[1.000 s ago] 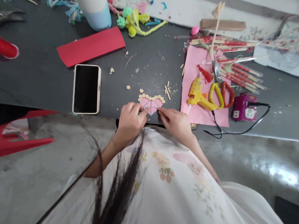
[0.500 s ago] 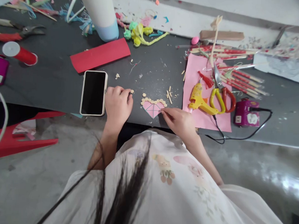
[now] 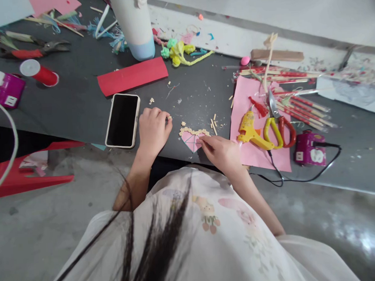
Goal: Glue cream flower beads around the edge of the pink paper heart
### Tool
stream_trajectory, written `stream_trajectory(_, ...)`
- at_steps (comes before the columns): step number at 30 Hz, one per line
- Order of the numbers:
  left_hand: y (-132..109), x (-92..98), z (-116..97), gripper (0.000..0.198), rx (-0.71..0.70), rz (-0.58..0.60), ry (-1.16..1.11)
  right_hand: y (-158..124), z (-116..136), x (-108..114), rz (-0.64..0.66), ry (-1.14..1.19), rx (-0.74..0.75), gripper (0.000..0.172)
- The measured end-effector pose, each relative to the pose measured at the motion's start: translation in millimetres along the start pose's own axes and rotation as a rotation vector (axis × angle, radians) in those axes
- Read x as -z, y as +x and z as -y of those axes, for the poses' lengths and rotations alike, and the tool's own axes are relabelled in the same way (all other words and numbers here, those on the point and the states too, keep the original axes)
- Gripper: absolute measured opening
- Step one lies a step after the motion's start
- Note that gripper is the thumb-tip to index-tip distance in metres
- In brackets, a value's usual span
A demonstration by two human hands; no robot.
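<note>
A small pink paper heart [image 3: 190, 141] with dark drawn lines lies near the table's front edge. Tiny beige flower-shaped pieces [image 3: 193, 132] run along its top edge. My right hand [image 3: 221, 153] has its thumb and forefinger together on the heart's right side. To the left, my left hand [image 3: 153, 128] rests on the table, pinching a small beige cluster [image 3: 169, 117] at the fingertips. One loose beige flower piece [image 3: 183, 124] sits just above the heart, and short beige sticks [image 3: 213, 126] lie to its upper right.
A phone [image 3: 123, 120] lies left of my left hand, below a red paper strip [image 3: 133, 75] and a tall bottle [image 3: 141, 39]. At right, a yellow glue gun [image 3: 252, 131] and scissors [image 3: 278, 124] rest on pink paper [image 3: 243, 96]. A cord runs to a purple box [image 3: 310, 148].
The whole view has shifted slightly, so the table appears lower and farther right. My right fingertips reach a little farther over the heart. My left hand stays beside the phone with the beige cluster.
</note>
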State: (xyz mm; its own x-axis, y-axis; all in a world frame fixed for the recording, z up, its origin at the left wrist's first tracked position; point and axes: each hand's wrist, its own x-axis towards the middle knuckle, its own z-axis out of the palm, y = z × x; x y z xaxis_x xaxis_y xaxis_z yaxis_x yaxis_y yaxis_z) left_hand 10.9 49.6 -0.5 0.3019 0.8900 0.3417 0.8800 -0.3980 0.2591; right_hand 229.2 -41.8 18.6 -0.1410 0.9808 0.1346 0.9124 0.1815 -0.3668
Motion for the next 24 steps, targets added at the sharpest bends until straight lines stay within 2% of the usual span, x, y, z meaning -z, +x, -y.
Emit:
stream_trajectory(3, -4, 12.4, -7, 0.008, -0.028, -0.080, -0.119, 14, 7, 1, -0.062, 0.138, 0.023, 0.025)
stream_trajectory(6, -11, 28.8, -18, 0.013, -0.034, -0.125, -0.254, 31, 17, 3, -0.063, 0.430, -0.056, 0.021)
stream_trajectory(10, -20, 44.2, -30, 0.014, -0.087, -0.124, -0.410, 46, 29, 2, 0.010, 0.846, -0.137, 0.021)
stream_trajectory(13, -24, 49.5, -34, 0.015, -0.113, -0.130, -0.500, 49, 34, 2, 0.058, 1.022, -0.170, 0.023)
stream_trajectory(16, -27, 51.4, -36, 0.014, -0.103, -0.134, -0.553, 49, 36, 3, 0.083, 1.094, -0.195, 0.023)
stream_trajectory(18, -30, 50.8, -36, 0.016, -0.040, -0.109, -0.578, 48, 37, 4, 0.073, 1.088, -0.191, 0.024)
stream_trajectory(21, -35, 47.0, -37, 0.026, 0.079, -0.065, -0.690, 44, 38, 5, -0.002, 1.021, -0.129, 0.024)
stream_trajectory(24, -40, 42.7, -39, 0.029, 0.140, -0.046, -0.804, 39, 37, 6, -0.093, 0.915, -0.032, 0.020)
